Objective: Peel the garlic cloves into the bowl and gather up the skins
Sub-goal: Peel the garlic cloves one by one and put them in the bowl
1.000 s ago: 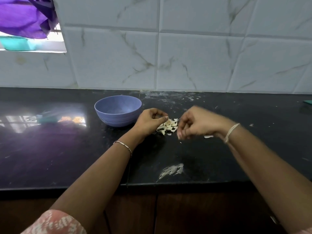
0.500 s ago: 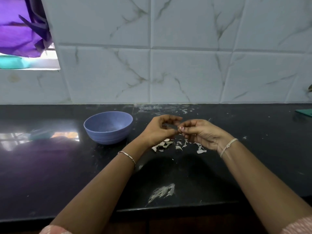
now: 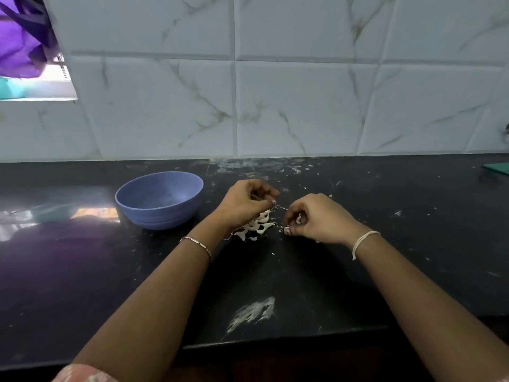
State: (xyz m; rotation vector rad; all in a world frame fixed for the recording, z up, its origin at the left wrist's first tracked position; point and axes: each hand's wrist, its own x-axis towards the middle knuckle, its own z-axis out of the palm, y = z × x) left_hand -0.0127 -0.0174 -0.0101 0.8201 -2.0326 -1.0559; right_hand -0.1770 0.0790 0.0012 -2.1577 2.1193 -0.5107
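A blue-violet bowl (image 3: 159, 201) stands on the black counter (image 3: 385, 216), left of my hands. A small heap of white garlic skins (image 3: 257, 226) lies on the counter between my hands, partly hidden by my left hand (image 3: 245, 205). That hand has its fingers curled, with fingertips pinched together above the heap; what they pinch is too small to tell. My right hand (image 3: 316, 219) is curled just right of the heap and holds a small white piece of skin (image 3: 298, 217) in its fingers.
A white smear (image 3: 253, 312) marks the counter near its front edge. Small white flecks are scattered towards the tiled wall. A green object (image 3: 498, 168) lies at the far right. A window opening with purple cloth (image 3: 19, 40) is at the upper left.
My hands met above the skins half a second ago and have since drawn apart. The right hand has dropped towards the counter beside the heap. The camera view has shifted slightly.
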